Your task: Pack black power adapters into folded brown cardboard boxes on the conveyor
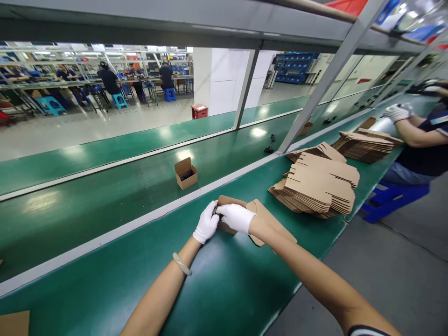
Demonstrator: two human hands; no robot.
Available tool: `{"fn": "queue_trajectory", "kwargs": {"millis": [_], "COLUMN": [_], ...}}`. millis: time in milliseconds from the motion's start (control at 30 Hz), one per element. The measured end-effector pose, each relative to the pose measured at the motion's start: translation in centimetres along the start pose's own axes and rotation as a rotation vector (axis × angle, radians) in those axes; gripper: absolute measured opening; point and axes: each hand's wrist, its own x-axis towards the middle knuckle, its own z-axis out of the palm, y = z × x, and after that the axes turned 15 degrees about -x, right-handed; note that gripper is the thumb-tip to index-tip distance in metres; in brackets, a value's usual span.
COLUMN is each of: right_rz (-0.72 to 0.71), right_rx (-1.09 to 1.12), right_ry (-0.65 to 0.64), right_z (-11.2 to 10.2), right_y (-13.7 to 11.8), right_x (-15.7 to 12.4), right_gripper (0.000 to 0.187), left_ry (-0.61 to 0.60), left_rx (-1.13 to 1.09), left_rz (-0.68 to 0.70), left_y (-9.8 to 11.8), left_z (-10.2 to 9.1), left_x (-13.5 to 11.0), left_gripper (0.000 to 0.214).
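Observation:
A small brown cardboard box (227, 228) stands on the green worktop in front of me, its flap (231, 200) raised at the back. My left hand (206, 223), in a white glove, has its fingers closed on the box's left end. Over the opening, my right hand (236, 217), gloved too, bends down with its fingertips pinched together. Something dark shows at those fingertips, but its kind is hidden. Just right of the box, partly under my right forearm, lies a flat cardboard blank (269, 219).
Stacked box blanks (315, 182) lie to the right, with another stack (366, 144) beyond. Past a pale rail, an open box (187, 177) with dark contents sits on the green belt. A slanted metal post (315, 98) rises from the rail. A co-worker's gloved hands (399, 112) are at far right.

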Motion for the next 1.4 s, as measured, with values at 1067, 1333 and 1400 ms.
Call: {"fn": "queue_trajectory", "kwargs": {"millis": [1067,1333,1400], "right_rz": [0.754,0.774,0.779], "right_rx": [0.076,0.101,0.128], "right_ry": [-0.375,-0.314,-0.257], "right_z": [2.8,1.7,1.0], "right_y": [12.2,11.6,11.3], "right_x": [-1.8,-2.3,-2.6], "right_gripper": [0.037,0.042,0.04], "left_ry": [0.162,0.061,0.042], "left_rx": [0.886,1.103,1.112], "left_rz": [0.085,-0.121,-0.143], "left_y": [-0.5,0.4,0.8], "left_z": [-3.7,-5.1,-5.7], "left_x": [12.8,12.9,12.5], "left_gripper": [0.035,0.036,0.027]}}
